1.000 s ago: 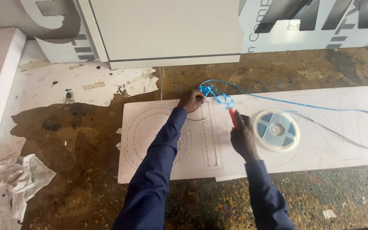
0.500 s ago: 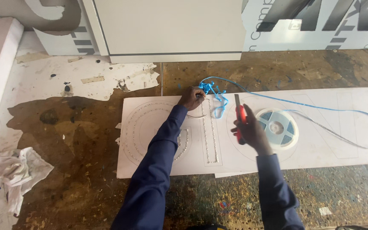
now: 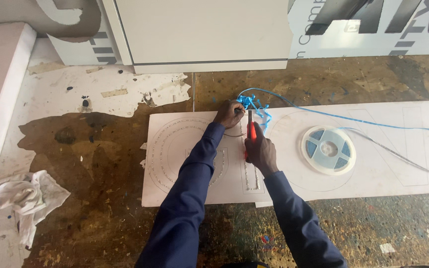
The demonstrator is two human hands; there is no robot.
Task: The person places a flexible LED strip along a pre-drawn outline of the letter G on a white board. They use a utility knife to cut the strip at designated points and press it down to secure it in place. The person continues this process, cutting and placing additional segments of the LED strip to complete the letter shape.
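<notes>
A long white board [image 3: 373,171] with traced letter shapes lies on the worn table. My left hand [image 3: 228,113] presses down near the board's top edge, pinching the end of a thin strip by a curl of blue backing tape [image 3: 255,105]. My right hand [image 3: 260,150] grips a red-handled cutter [image 3: 250,131], its blade pointing up toward the left hand. A white reel [image 3: 328,149] with blue windows lies on the board to the right, and a blue strip [image 3: 353,119] runs from the tangle across the board to the right edge.
A crumpled white rag [image 3: 23,197] lies at the table's left front. A white cabinet [image 3: 204,34] stands behind the board. A pale slab [image 3: 1,84] rests at far left. Torn white paper [image 3: 105,92] covers the table's back left.
My right hand has moved left from beside the reel, bringing the red cutter close to my left hand. The left hand has stayed at the board's top edge.
</notes>
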